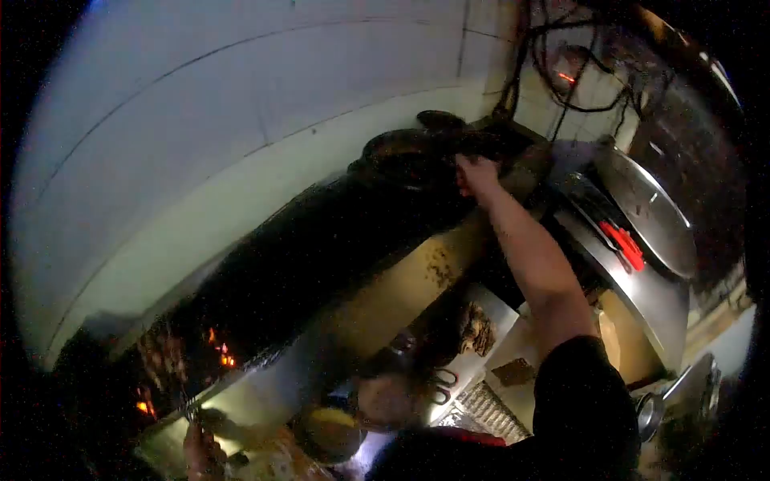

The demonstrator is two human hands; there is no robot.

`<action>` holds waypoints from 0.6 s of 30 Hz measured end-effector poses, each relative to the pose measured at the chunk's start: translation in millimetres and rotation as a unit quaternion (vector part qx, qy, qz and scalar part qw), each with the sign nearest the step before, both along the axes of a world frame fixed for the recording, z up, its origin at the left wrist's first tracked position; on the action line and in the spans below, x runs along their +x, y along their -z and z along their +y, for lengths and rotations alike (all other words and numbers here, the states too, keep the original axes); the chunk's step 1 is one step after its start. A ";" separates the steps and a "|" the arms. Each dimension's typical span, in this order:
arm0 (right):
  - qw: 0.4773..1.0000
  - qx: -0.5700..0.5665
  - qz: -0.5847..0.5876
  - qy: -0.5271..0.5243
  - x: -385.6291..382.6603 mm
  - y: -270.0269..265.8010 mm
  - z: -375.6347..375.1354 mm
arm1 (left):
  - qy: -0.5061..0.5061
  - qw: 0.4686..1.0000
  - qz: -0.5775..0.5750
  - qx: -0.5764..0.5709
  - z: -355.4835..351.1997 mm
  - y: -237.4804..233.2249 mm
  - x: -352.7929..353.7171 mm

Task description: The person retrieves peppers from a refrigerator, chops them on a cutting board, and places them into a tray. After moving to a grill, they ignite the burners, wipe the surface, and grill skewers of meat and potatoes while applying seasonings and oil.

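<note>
My left hand (204,454), low at the left, is closed around the thin ends of a bunch of skewers (189,407). Their blurred, food-covered part (163,353) lies over the long dark grill (289,272), beside glowing orange flames (224,353). My right arm stretches forward to the grill's far end. There my right hand (478,176) has its fingers curled next to a dark round pan (399,159). What those fingers grip is lost in the shadow. A smaller dark round piece (439,120) stands behind the pan.
Nearer me are a bowl with yellow contents (330,433), scissors handles (443,385) and a perforated metal tray (491,413). To the right, a red-handled tool (623,244) lies by a large metal pan (650,208). Dark cables (577,104) hang on the back wall.
</note>
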State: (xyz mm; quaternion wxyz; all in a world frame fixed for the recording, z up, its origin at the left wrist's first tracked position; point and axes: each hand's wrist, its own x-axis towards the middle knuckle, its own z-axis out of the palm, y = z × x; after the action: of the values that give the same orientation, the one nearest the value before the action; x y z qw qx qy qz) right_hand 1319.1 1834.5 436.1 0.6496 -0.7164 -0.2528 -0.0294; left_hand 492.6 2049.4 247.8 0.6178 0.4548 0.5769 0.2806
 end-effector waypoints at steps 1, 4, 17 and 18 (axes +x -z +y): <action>0.997 -0.067 -0.017 0.041 -3.6 -3.9 -4.2 | -0.017 0.997 0.062 0.034 6.3 -3.0 6.1; 0.975 -0.128 -0.052 0.174 18.7 -4.7 -16.3 | -0.052 0.995 0.065 0.060 -1.0 -59.2 80.2; 0.913 -0.312 -0.067 0.255 149.6 -27.6 -7.7 | -0.133 0.981 0.104 0.100 17.4 -78.3 123.7; 0.930 -0.196 -0.053 0.307 166.3 -19.7 -1.7 | -0.138 0.979 0.108 0.103 19.2 -77.9 122.9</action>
State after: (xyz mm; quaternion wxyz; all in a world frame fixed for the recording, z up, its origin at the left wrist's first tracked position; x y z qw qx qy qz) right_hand 1485.3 1832.8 455.9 0.4411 -0.8695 -0.0550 -0.2153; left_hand 615.6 2068.6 325.6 0.4570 0.4599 0.6650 0.3706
